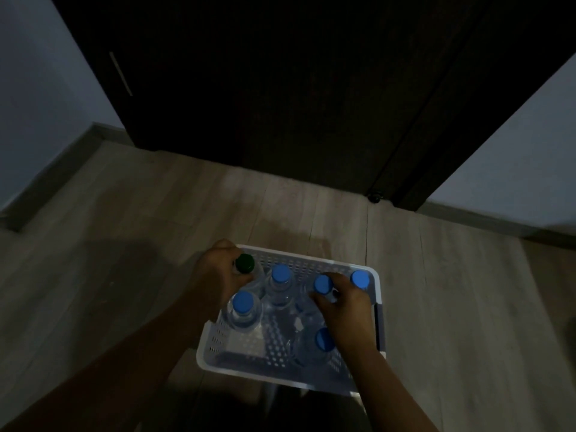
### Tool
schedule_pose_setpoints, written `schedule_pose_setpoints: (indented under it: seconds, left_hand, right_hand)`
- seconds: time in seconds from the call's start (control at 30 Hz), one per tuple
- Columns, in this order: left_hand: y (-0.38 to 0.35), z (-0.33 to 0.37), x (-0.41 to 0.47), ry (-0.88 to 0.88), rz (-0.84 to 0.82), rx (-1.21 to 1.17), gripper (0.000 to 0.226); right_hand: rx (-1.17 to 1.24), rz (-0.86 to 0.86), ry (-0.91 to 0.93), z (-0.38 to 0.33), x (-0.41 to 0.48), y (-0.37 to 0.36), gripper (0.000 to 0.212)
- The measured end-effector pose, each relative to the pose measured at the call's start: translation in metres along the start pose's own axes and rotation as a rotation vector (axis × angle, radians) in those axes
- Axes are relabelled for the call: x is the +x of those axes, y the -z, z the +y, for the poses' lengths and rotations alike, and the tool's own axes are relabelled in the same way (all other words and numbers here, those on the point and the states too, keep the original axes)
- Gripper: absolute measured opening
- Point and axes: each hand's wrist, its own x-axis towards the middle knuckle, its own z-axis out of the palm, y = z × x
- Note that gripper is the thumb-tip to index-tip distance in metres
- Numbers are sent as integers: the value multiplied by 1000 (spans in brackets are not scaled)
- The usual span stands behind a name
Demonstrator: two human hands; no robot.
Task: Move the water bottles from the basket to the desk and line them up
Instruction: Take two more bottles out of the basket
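- Dim floor [124,213] is carrying a white basket [296,256]; clear bottles [244,316] are barely showing.
- Left grip [218,272] is clasping the green-capped bottle [244,263].
- Right grip [346,307] is pinching a blue-capped bottle [323,284].

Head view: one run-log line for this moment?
left hand: grips green-capped clear plastic bottle | right hand: grips blue-capped clear plastic bottle | both in white perforated plastic basket

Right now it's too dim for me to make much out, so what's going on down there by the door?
A person is reaching into a white basket on the wooden floor, before a dark door. Their left hand grips the neck of the green-capped bottle; the right hand curls its fingers round a blue-capped bottle. Four other blue-capped bottles stand beside them. All six are in the basket; no desk is in view.
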Motion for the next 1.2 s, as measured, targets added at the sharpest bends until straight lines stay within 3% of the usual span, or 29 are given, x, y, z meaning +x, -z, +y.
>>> schedule_pose_setpoints:
  seconds: [0.17,0.37,0.6,0.77,0.87,0.97,1.2]
  left_hand:
    - [-1,-4,2,25,-3,-82,23]
    - [6,0,9,-94,82,-164,25]
    - [41,30,6,-109,225,-329,32]
    - [68,71,1,-102,333,-491,32]
    - [80,99,-3,-154,305,-619,26]
    - [94,128,-6,-190,318,-722,26]
    - [171,213,-19,-190,290,-654,27]
  right_hand:
    - [103,27,-52,-6,-5,8,24]
    - [134,151,28,-15,-16,20,14]
    - [339,331,128,-44,-21,29,25]
    - [442,432,289,-81,-22,46,27]
    - [412,506,383,-107,-23,58,19]
    - [372,561,443,-132,-25,75,28]
    - [327,541,481,-232,-53,143,26]
